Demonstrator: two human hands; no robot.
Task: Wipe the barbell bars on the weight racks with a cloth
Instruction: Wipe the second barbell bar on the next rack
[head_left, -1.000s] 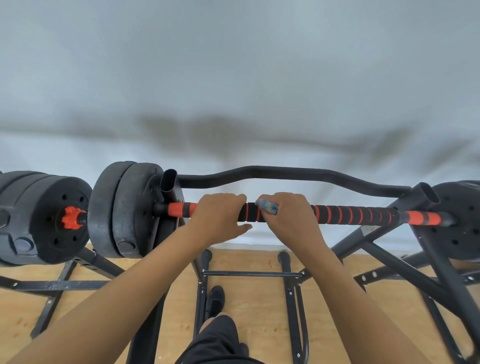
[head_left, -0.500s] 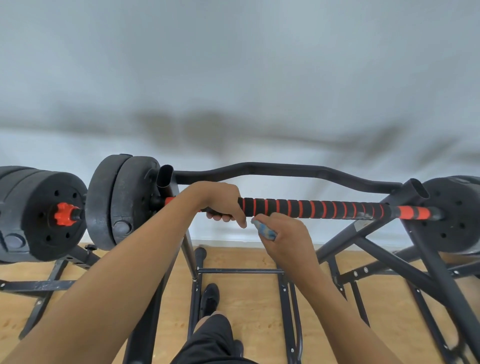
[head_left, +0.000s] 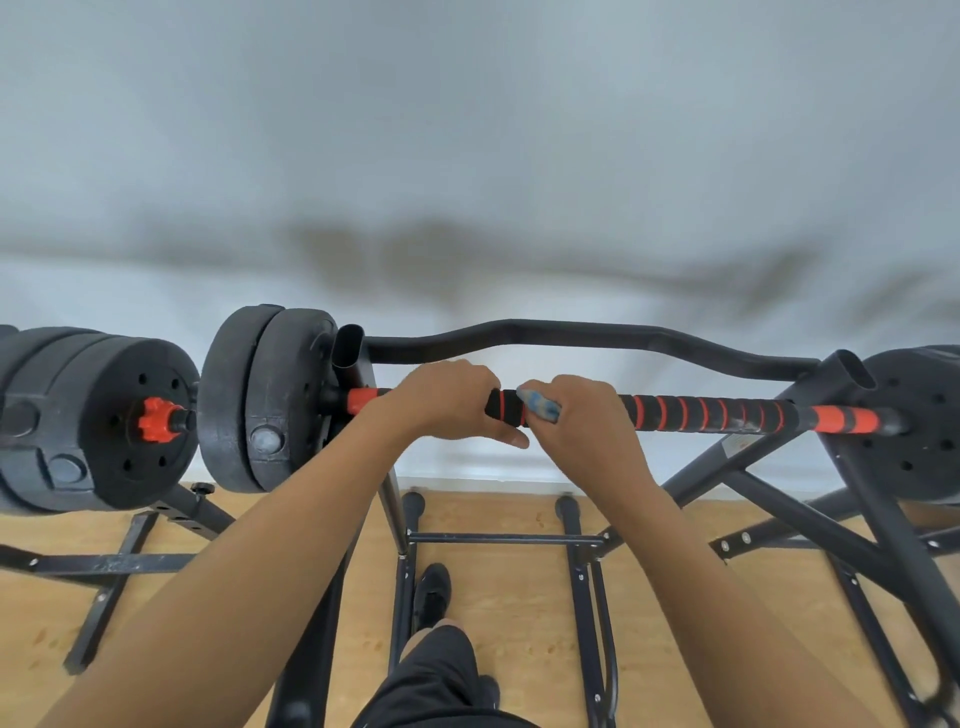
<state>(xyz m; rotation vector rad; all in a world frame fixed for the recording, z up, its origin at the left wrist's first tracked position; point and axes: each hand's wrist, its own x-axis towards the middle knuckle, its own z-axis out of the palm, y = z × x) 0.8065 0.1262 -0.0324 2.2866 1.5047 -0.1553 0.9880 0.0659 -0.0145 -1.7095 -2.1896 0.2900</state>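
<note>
The right hand is curled over the barbell bar, pressing a bunched blue cloth against the ribbed black-and-orange grip. Only a corner of the cloth shows at the thumb side. The left hand is wrapped fully round the same bar, just at 9 o'clock of the right, with a short stretch of grip showing between them. The bar lies across the rack from 9 to 3 o'clock, and 2 weight plates sit on its end at 9 o'clock of the left hand.

The cloth is wadded small, so a stroke toward 3 o'clock would likely cover only the top of the grip. The ridges could also drag it out of the fingers. If the left hand loosens, the bar may roll in its cradles.

Half a second ago the right hand and cloth hung off the bar, at 6 o'clock of it. Now they are back on it, and the left hand has kept its hold.
</note>
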